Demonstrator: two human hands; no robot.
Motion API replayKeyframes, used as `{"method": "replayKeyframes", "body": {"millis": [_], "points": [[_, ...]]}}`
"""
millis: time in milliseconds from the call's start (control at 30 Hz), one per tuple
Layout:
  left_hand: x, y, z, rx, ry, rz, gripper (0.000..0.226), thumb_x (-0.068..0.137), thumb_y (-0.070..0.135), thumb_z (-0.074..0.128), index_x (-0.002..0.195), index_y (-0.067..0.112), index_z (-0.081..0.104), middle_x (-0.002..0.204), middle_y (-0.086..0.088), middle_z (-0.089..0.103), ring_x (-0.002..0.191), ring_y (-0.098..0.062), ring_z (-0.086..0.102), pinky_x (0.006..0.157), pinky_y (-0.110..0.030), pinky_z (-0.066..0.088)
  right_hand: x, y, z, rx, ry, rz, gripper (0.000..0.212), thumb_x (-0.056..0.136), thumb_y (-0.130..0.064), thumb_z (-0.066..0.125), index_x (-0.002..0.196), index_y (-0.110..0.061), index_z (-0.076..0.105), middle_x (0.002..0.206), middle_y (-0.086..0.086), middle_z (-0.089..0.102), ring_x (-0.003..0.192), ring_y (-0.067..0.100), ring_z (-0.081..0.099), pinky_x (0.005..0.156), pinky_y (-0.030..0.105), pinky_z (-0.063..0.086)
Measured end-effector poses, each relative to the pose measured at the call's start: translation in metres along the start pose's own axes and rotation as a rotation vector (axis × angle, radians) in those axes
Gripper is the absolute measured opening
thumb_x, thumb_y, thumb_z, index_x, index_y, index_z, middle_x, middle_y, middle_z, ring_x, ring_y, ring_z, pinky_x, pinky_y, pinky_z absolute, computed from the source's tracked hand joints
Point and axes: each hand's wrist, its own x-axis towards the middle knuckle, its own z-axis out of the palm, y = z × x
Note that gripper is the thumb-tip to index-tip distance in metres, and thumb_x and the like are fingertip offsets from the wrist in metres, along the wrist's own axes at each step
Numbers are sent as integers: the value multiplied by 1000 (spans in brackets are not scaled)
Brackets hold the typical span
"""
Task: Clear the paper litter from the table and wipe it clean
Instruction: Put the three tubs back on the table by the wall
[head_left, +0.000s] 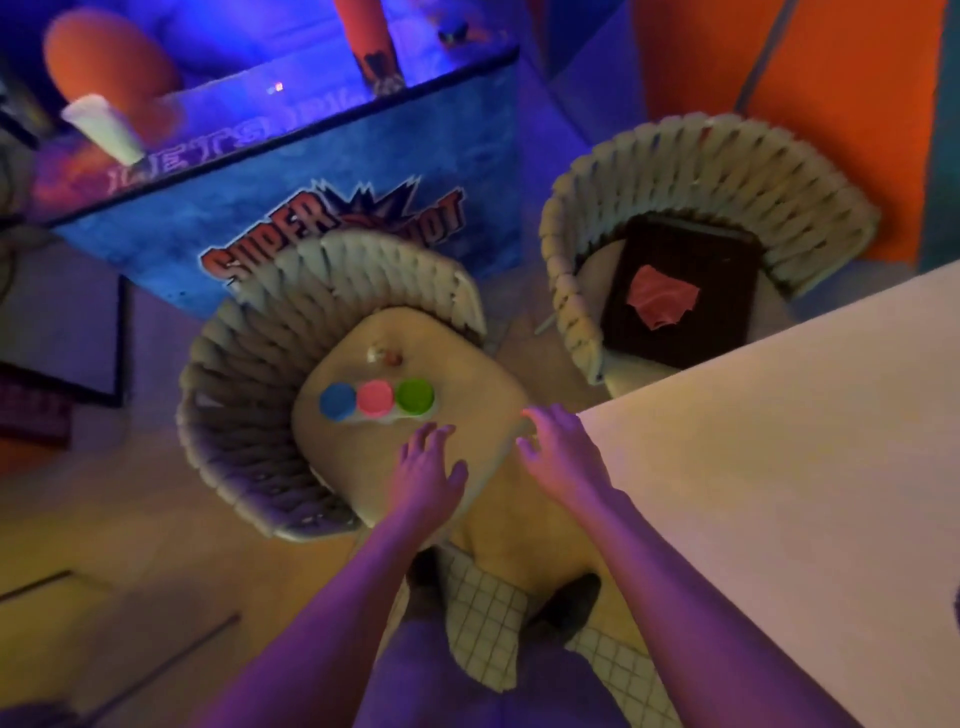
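Note:
The white table (779, 441) fills the right side, its near corner just right of my right hand (558, 452). That hand hovers at the corner with fingers spread, holding nothing. My left hand (428, 467) is open too, fingers apart, over the front of a woven chair's seat (467, 364). On that seat lie three round lids in a row, blue (337, 401), pink (375, 398) and green (414, 396), and a small crumpled scrap (383, 355) behind them. A second woven chair holds a dark tray (727, 260) with a torn pink paper piece (661, 300) on it.
A blue arcade cabinet (291, 208) with "SUPER" lettering stands behind the near chair. A white cup (104, 127) sits on its top. Orange wall panels (831, 104) rise at the far right. My checked garment (488, 613) and dark shoes show below, on a wooden floor.

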Motion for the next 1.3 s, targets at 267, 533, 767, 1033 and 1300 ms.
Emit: {"method": "replayKeyframes", "body": {"millis": [267, 533, 767, 1033, 1300], "points": [[33, -117, -39, 10, -79, -124, 60, 95, 34, 58, 150, 23, 38, 160, -3, 27, 142, -31, 31, 111, -45, 39, 30, -62, 83, -47, -245, 81, 49, 95, -32, 57, 141, -22, 46, 133, 10, 49, 117, 28, 56, 96, 38, 49], [110, -228, -69, 165, -193, -138, 63, 95, 34, 52, 153, 21, 33, 162, -4, 25, 145, -30, 28, 110, -47, 41, 78, -114, 178, -129, -443, 204, 55, 96, -34, 55, 146, -23, 37, 137, 9, 43, 115, 29, 57, 92, 40, 50], [186, -287, -68, 115, -206, -164, 66, 92, 31, 56, 153, 24, 31, 164, -2, 20, 148, -29, 24, 111, -49, 38, 145, -124, 228, -96, -367, 278, 58, 95, -31, 57, 148, -19, 35, 145, 13, 35, 125, 34, 50, 100, 45, 47], [254, -323, -34, -38, -224, -214, 67, 95, 36, 59, 153, 24, 27, 166, -4, 10, 138, -39, 43, 100, -46, 43, 234, -98, 265, 167, -134, 599, 75, 96, -28, 61, 156, -13, 19, 156, 17, 20, 135, 38, 42, 111, 38, 36], [283, -323, -3, -297, -218, -274, 71, 99, 26, 57, 159, 17, 20, 158, -14, 31, 140, -34, 40, 111, -38, 34, 269, -81, 285, 384, -164, 761, 62, 94, -28, 58, 151, -15, 36, 146, 17, 47, 130, 36, 49, 107, 46, 45]]}}
